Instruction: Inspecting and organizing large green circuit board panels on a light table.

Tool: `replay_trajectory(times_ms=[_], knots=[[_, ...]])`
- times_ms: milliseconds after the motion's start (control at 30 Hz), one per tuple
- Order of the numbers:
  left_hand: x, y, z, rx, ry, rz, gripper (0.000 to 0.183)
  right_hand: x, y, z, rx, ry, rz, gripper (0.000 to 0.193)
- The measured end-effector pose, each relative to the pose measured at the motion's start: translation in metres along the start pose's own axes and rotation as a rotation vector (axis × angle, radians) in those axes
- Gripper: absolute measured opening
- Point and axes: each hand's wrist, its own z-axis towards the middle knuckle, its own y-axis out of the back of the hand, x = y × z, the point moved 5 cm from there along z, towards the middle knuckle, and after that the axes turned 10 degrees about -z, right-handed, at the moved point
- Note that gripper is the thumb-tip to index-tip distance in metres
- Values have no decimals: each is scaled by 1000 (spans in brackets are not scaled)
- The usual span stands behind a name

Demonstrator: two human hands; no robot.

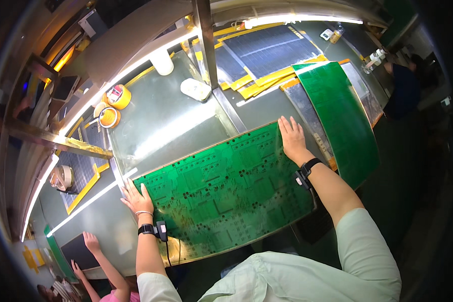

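Observation:
A large green printed circuit board panel (221,196) lies in front of me across the front of the workbench. At its far left corner, my left hand (138,200) rests with fingers stretched and spread along the edge. My right hand (293,138) lies at the far right corner, its fingers extended flat against the board's edge. Neither hand is closed round the panel. Each wrist wears a black strap with a small module and a cable.
Right of me, another green panel (340,116) lies on a stack of boards. Behind stand yellow-taped dark mesh sheets (272,50), a white oval object (196,89) and orange tape rolls (119,96). Metal posts (205,45) rise from the bench. At lower left, a co-worker's hands touch a dark panel (79,253).

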Motion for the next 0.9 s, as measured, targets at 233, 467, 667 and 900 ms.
replay_trajectory(times_ms=[233,467,667,900], knots=[[1,-2,1,4,-3,36,57,-1,-2,7,34,43,-101,45],[-12,-4,6,-21,-5,134,59,-17,23,-41,71,108,-15,49],[-2,0,7,-11,22,159,62,-18,71,-243,321,80,126,48],[13,1,-44,118,57,119,65,-59,35,-293,306,-631,895,29]])
